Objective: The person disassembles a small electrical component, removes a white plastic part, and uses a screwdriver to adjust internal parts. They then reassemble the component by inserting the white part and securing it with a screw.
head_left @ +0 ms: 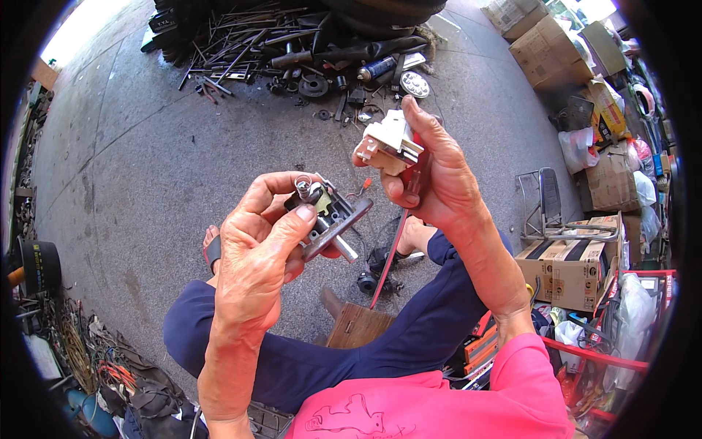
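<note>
My left hand is closed around a small mechanical assembly, thumb on top. The assembly has a dark flat plate, a short metal shaft pointing down and right, and a coil spring standing at its upper end. Higher and to the right, my right hand grips a white plastic housing with its fingertips. A screwdriver with a clear red handle sits in the same palm, its long reddish shaft slanting down toward the wooden block. The two parts are apart. Fingers behind the housing are partly hidden.
A small wooden block and dark motor-like parts lie between my legs. Ahead is a heap of metal rods and loose parts. Cardboard boxes, a folded metal frame and a red rack stand right; cables lie left.
</note>
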Demonstrator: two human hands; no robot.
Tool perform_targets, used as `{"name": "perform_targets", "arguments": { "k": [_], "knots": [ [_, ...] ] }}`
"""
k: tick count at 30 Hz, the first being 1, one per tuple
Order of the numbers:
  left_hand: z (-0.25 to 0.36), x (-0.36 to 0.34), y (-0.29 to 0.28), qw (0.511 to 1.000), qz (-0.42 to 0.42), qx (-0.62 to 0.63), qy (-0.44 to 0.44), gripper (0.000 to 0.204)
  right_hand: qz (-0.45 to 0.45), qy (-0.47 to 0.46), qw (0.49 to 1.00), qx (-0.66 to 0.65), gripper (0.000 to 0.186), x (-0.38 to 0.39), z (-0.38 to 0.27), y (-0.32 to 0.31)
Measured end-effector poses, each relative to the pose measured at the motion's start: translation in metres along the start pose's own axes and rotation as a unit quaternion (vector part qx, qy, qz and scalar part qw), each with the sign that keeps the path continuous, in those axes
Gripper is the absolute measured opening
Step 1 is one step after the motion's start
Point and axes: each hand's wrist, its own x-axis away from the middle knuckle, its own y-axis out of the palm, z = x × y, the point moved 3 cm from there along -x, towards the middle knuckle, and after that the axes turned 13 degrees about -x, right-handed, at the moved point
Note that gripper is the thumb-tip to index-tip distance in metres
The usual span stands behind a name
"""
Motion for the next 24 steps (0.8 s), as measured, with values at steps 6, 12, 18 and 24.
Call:
{"name": "perform_targets", "arguments": {
  "k": [6,12,18,24],
  "knots": [
    [0.001,0.001,0.000,1.000,0.006,-0.012,0.002,0.022,-0.011,0.018,1.000,-0.013,0.048,0.001,0.001,0.004],
    [0.002,0.001,0.000,1.000,0.010,-0.019,-0.004,0.033,-0.047,0.009,0.999,0.022,0.047,0.002,-0.001,0.007],
    [0.006,0.002,0.008,1.000,0.001,-0.020,-0.024,0.038,-0.051,-0.138,0.983,0.106,0.040,0.013,-0.005,0.022],
    [0.000,0.001,0.005,0.998,-0.015,-0.040,-0.042,0.039,0.037,-0.239,0.939,0.245,0.043,0.022,-0.001,0.030]
  ]
}}
